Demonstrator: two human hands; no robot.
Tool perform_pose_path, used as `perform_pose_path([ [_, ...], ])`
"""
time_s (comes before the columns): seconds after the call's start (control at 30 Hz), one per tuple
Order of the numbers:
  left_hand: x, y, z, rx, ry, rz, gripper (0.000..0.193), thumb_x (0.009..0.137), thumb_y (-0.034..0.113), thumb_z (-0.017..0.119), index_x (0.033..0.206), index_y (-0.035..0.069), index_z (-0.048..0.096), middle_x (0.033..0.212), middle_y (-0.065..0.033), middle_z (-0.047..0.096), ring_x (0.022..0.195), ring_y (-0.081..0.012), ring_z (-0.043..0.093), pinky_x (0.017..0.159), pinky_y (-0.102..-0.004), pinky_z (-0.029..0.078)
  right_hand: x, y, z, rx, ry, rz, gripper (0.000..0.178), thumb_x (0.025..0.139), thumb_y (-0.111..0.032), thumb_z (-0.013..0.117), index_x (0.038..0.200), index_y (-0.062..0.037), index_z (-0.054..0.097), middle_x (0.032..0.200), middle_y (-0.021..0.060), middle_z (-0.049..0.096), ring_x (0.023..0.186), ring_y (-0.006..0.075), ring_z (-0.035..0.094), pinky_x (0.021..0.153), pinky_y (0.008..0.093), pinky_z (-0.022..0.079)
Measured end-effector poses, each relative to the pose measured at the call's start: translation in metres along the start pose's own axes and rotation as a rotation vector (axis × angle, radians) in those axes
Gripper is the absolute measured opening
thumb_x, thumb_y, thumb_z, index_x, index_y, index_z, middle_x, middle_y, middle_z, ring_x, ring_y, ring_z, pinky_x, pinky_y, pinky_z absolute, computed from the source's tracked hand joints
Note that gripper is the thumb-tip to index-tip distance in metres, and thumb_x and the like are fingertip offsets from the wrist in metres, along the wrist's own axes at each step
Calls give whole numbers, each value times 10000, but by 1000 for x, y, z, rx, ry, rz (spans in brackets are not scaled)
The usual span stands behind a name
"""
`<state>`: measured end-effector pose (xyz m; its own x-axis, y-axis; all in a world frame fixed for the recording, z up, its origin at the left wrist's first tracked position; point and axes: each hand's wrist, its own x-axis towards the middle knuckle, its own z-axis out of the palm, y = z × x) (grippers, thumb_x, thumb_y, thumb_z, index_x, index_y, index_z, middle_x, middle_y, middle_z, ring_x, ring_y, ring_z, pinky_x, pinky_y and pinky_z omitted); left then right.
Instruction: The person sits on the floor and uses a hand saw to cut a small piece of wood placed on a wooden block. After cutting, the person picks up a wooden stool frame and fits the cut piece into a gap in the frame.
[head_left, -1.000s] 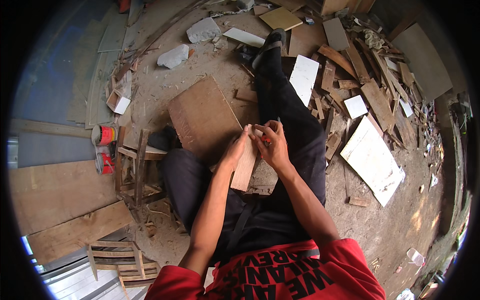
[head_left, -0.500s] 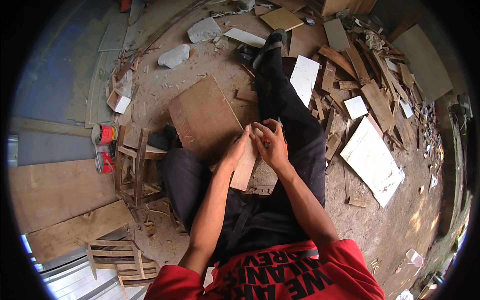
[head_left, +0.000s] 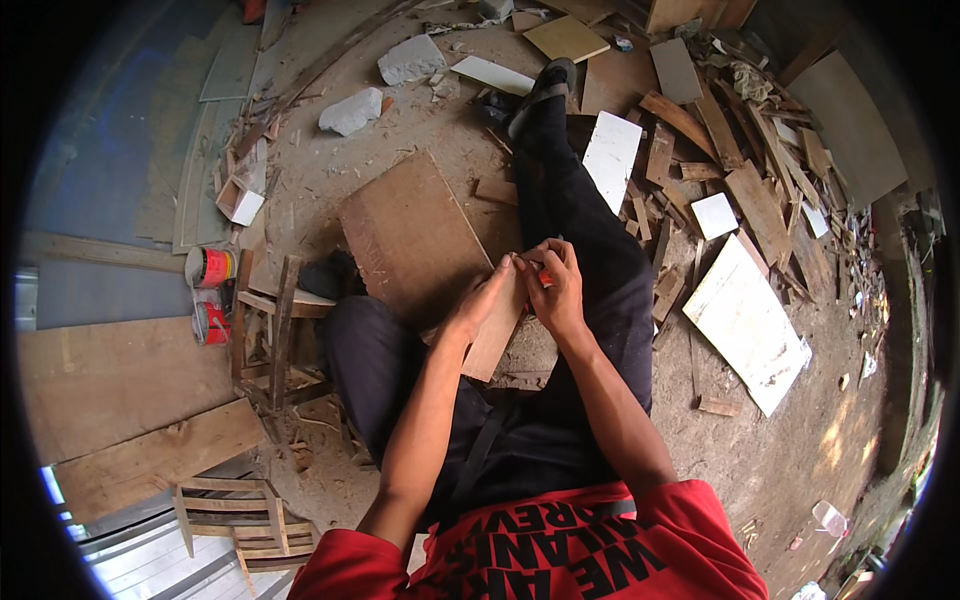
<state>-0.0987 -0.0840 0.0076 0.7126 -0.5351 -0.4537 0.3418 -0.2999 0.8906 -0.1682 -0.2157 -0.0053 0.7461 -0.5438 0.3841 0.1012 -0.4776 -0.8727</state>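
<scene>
Holding the narrow wooden piece [head_left: 493,346] between the thighs, the left hand [head_left: 484,302] lies along its left edge. At the far end, the right hand [head_left: 562,292] curls its fingers around a small red-orange object [head_left: 545,277], mostly hidden. A brown board [head_left: 415,232] lies far left of the hands, a white board [head_left: 750,325] to the right.

The scrap pile [head_left: 757,208] lies right of the plank [head_left: 492,342].

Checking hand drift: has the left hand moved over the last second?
Yes, slightly: the left hand has shifted right at its finger end, toward the big white board on the floor.
</scene>
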Motion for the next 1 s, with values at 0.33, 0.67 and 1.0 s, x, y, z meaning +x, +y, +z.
perform_pose_path([
  [0.33, 8, -20, 16, -111, -11, 41, 688, 986, 608, 424, 1250, 1, 613, 1157, -104, 644, 1087, -191, 583, 934, -331, 465, 0, 17, 7, -167, 16, -131, 159, 891, 24, 619, 1012, 35, 516, 1011, 199, 542, 881, 366, 578, 761, 398, 488],
  [0.67, 13, -24, 5, -217, 102, 136, 645, 998, 593, 398, 1148, 19, 651, 958, -91, 692, 842, -154, 654, 762, -340, 537, 2, 45, -15, 317, 96, 414, 306, 995, -280, 606, 1115, -7, 536, 967, 75, 561, 876, 119, 551, 735, 255, 464],
  [1.0, -14, -25, -17, 199, 343, 420, 471, 997, 428, 538, 926, -22, 654, 727, -155, 657, 661, -172, 621, 610, -349, 468, -14, 14, 13, 531, -174, 603, 315, 988, -302, 629, 1000, 12, 621, 813, -20, 604, 741, 39, 515, 641, 203, 420],
])
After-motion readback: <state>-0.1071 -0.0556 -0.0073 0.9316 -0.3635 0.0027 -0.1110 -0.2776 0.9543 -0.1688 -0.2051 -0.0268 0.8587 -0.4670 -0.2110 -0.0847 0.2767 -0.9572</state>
